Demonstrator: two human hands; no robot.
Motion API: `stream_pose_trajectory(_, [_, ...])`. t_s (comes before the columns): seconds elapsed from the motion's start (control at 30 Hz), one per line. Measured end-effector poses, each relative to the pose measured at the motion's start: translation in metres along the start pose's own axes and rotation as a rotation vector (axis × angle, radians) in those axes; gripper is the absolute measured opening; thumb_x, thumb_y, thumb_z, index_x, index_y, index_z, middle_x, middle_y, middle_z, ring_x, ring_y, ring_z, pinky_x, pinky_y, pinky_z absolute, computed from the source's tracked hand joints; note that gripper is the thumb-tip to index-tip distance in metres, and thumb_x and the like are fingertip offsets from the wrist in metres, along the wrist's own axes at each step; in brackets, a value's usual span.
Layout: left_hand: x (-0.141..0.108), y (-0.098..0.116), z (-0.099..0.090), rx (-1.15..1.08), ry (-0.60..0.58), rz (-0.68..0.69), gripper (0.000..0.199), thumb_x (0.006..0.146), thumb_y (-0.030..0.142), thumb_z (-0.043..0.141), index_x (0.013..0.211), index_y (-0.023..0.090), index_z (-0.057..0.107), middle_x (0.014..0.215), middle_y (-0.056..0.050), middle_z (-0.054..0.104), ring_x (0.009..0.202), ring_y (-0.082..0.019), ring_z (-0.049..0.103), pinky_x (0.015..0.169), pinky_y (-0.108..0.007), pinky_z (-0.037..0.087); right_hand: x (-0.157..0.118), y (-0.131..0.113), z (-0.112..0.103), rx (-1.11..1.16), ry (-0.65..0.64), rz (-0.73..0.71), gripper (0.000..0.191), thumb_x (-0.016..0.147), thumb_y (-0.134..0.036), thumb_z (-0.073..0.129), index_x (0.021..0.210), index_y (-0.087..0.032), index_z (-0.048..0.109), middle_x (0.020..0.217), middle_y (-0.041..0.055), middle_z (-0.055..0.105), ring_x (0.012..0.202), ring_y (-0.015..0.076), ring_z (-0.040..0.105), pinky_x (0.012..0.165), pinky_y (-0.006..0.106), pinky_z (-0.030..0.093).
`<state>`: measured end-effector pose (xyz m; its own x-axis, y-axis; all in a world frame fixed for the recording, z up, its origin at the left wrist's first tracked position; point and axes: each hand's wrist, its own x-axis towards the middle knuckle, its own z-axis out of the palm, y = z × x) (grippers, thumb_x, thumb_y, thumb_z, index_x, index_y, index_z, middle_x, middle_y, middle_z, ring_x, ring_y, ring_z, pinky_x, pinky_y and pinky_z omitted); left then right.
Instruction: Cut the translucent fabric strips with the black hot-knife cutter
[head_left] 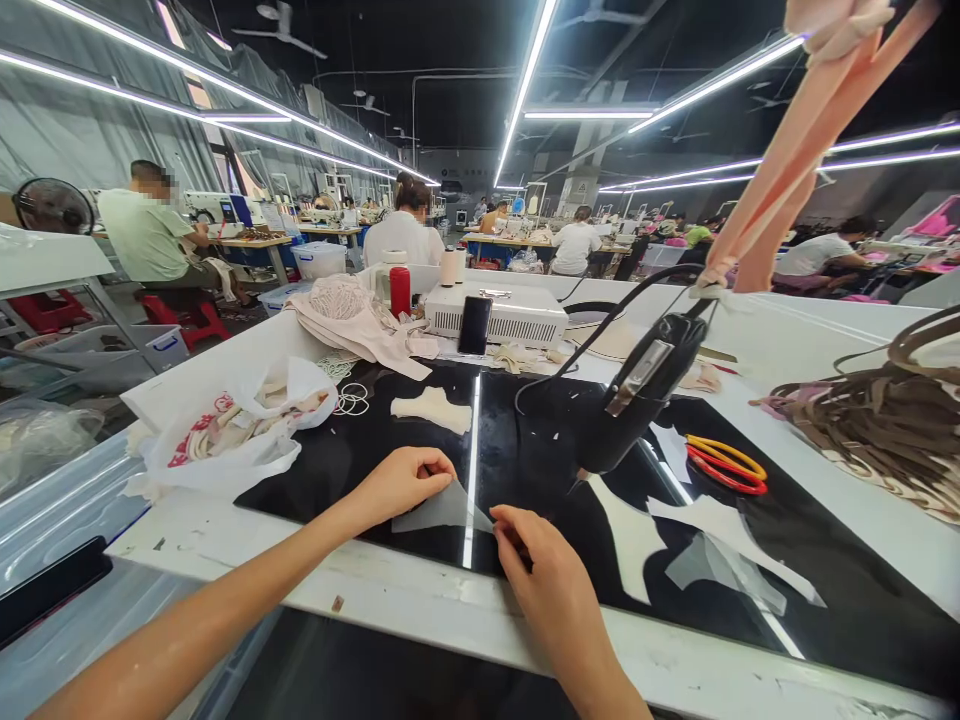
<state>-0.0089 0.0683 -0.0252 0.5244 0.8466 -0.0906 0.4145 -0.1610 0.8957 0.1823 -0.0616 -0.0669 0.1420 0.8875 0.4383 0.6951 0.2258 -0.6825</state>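
My left hand (405,487) pinches the upper edge of a thin translucent sheet piece (439,512) over the black glossy board (330,500). At the sheet's right corner, the thumb and forefinger of my right hand (547,570) are closed on it. The sheet is stretched between both hands, close to the board's front edge. Beyond them lies a cream fabric cutout (431,410). Right of my hands, a black hand-held device (637,400) with a cable points its tip down at a second cream cutout (628,535). Further right, a white cutout (739,535) overlaps translucent pieces (720,575).
A plastic bag of fabric scraps (225,430) stands on the left. Behind are a phone (474,325), a white vented box (495,318) and a red bottle (400,292). Red and yellow rings (726,465) and brown straps (870,410) lie right. Several people work at tables beyond.
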Motion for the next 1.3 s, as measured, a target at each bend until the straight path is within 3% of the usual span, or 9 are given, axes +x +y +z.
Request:
stream_pose_trajectory(0.13, [0.006, 0.0, -0.001, -0.016, 0.081, -0.008, 0.04, 0.078, 0.052, 0.066, 0.097, 0.017, 0.073, 0.067, 0.001, 0.058, 0.056, -0.013, 0.051, 0.045, -0.02, 0.038, -0.001, -0.003, -0.003, -0.107, 0.023, -0.037, 0.024, 0.096, -0.019, 0.05, 0.108, -0.023, 0.07, 0.102, 0.0088, 0.075, 0.092, 0.0295, 0.069, 0.082, 0.045, 0.055])
stream_pose_trajectory(0.23, [0.007, -0.006, -0.007, -0.066, 0.12, 0.01, 0.043, 0.077, 0.055, 0.066, 0.099, 0.018, 0.072, 0.067, 0.002, 0.058, 0.055, -0.012, 0.05, 0.048, -0.02, 0.04, -0.007, -0.003, -0.016, -0.185, 0.021, -0.045, 0.022, 0.096, -0.017, 0.053, 0.109, -0.024, 0.07, 0.105, 0.0064, 0.075, 0.093, 0.0248, 0.069, 0.084, 0.039, 0.056])
stream_pose_trajectory(0.37, [0.01, -0.019, -0.014, -0.083, 0.182, -0.024, 0.041, 0.079, 0.052, 0.067, 0.105, 0.019, 0.071, 0.06, 0.007, 0.054, 0.051, -0.008, 0.044, 0.052, -0.019, 0.034, -0.022, 0.011, -0.054, -0.291, 0.072, 0.008, 0.018, 0.099, -0.02, 0.055, 0.108, -0.025, 0.069, 0.104, 0.0043, 0.075, 0.097, 0.0208, 0.069, 0.087, 0.033, 0.056])
stream_pose_trajectory(0.53, [0.011, -0.028, -0.015, -0.093, 0.165, -0.084, 0.037, 0.087, 0.05, 0.062, 0.112, 0.023, 0.069, 0.057, 0.011, 0.049, 0.056, -0.005, 0.041, 0.062, -0.019, 0.029, -0.045, 0.046, -0.113, -0.424, 0.209, 0.155, 0.02, 0.102, -0.031, 0.052, 0.108, -0.023, 0.07, 0.102, 0.0081, 0.072, 0.095, 0.0258, 0.067, 0.086, 0.039, 0.053])
stream_pose_trajectory(0.67, [0.013, -0.034, -0.015, -0.066, 0.146, -0.094, 0.034, 0.088, 0.05, 0.062, 0.112, 0.027, 0.069, 0.059, 0.012, 0.053, 0.057, -0.005, 0.041, 0.064, -0.02, 0.029, -0.056, 0.065, -0.13, -0.463, 0.241, 0.231, 0.026, 0.099, -0.04, 0.056, 0.111, -0.024, 0.072, 0.095, 0.0093, 0.07, 0.09, 0.0301, 0.064, 0.081, 0.044, 0.05])
stream_pose_trajectory(0.9, [0.016, -0.042, -0.017, -0.053, 0.12, -0.094, 0.037, 0.086, 0.053, 0.062, 0.113, 0.028, 0.068, 0.063, 0.012, 0.055, 0.058, -0.006, 0.043, 0.064, -0.02, 0.033, -0.047, 0.064, -0.128, -0.296, 0.276, 0.267, 0.03, 0.097, -0.045, 0.055, 0.088, -0.026, 0.075, 0.091, 0.0085, 0.07, 0.088, 0.027, 0.063, 0.084, 0.041, 0.048])
stream_pose_trajectory(1.0, [0.012, -0.035, -0.015, -0.032, 0.142, -0.088, 0.045, 0.082, 0.059, 0.064, 0.112, 0.025, 0.069, 0.063, 0.009, 0.056, 0.059, -0.01, 0.045, 0.061, -0.021, 0.036, -0.041, 0.06, -0.144, -0.161, 0.372, 0.318, 0.034, 0.094, -0.054, 0.059, 0.09, -0.024, 0.074, 0.097, 0.0084, 0.071, 0.09, 0.0251, 0.064, 0.077, 0.035, 0.05])
stream_pose_trajectory(1.13, [0.006, -0.021, -0.011, -0.032, 0.197, -0.088, 0.048, 0.078, 0.057, 0.068, 0.11, 0.022, 0.071, 0.063, 0.006, 0.057, 0.056, -0.013, 0.046, 0.057, -0.023, 0.038, -0.035, 0.046, -0.168, 0.023, 0.517, 0.413, 0.04, 0.092, -0.059, 0.061, 0.093, -0.021, 0.072, 0.083, 0.0049, 0.069, 0.071, 0.0175, 0.056, 0.063, 0.028, 0.046])
stream_pose_trajectory(1.3, [0.005, -0.016, -0.012, -0.034, 0.221, -0.076, 0.038, 0.082, 0.05, 0.065, 0.108, 0.023, 0.071, 0.063, 0.008, 0.058, 0.054, -0.011, 0.046, 0.06, -0.022, 0.038, -0.032, 0.016, -0.163, 0.263, 0.457, 0.444, 0.041, 0.087, -0.061, 0.067, 0.09, -0.02, 0.072, 0.079, 0.0043, 0.068, 0.064, 0.0139, 0.051, 0.056, 0.026, 0.043])
